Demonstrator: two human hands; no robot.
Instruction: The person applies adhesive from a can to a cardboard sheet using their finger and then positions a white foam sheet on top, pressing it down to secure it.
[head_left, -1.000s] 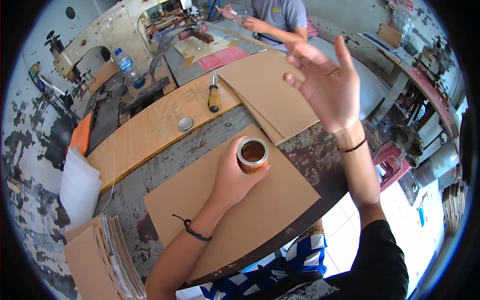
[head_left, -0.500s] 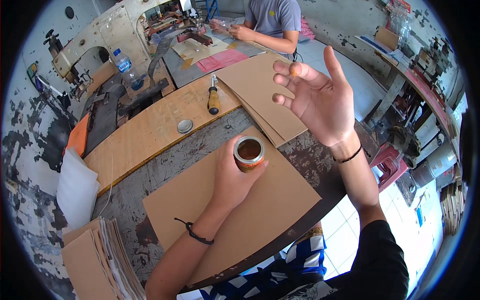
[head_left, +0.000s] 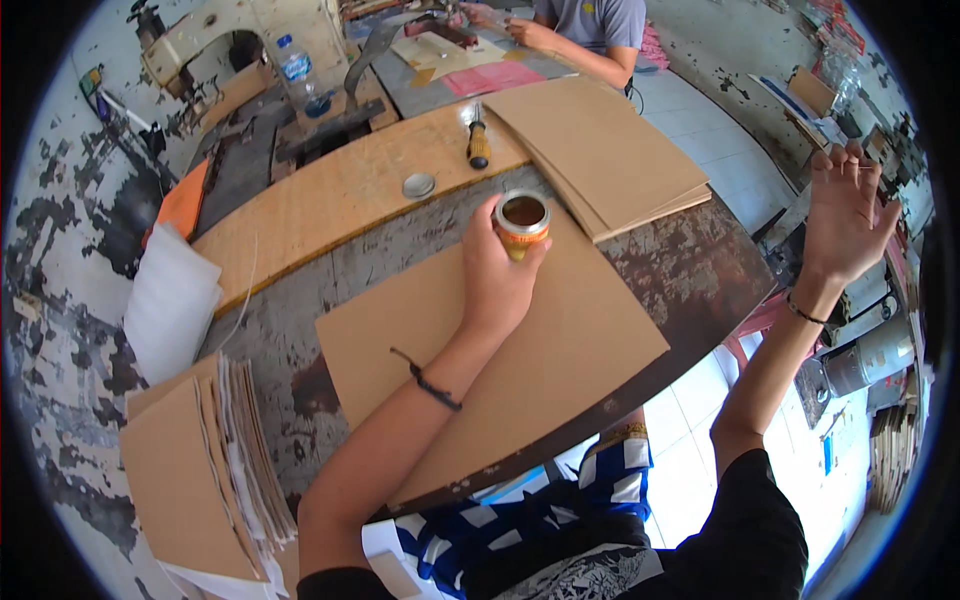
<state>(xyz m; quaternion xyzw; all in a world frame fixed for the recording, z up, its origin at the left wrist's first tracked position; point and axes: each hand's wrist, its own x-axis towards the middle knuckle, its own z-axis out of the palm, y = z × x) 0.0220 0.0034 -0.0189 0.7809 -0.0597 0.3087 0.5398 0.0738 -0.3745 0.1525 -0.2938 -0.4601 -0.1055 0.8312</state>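
Observation:
My left hand (head_left: 500, 280) is wrapped round a small open can (head_left: 522, 240) with a silver rim and an orange and yellow label. Brown contents show inside its mouth. The can is upright over the far part of a flat brown cardboard sheet (head_left: 500, 390). Off to the far right, away from the table, my right hand (head_left: 848, 225) is raised with its fingers apart and nothing visible in it. Beyond the can, a round metal lid (head_left: 419, 185) lies on the edge of a wooden board, and a yellow and black screwdriver (head_left: 478, 145) lies further back.
More brown sheets (head_left: 610, 150) are stacked at the back right. Brown boards (head_left: 190, 470) stand at the near left, below white foam sheeting (head_left: 170, 300). A water bottle (head_left: 297, 70) stands by a sewing machine (head_left: 215, 40). Another person (head_left: 590, 40) works across the table.
My right hand has swung right and outward, away from the table. My left hand still grips the can; the view has shifted, so the table's things sit higher and further right.

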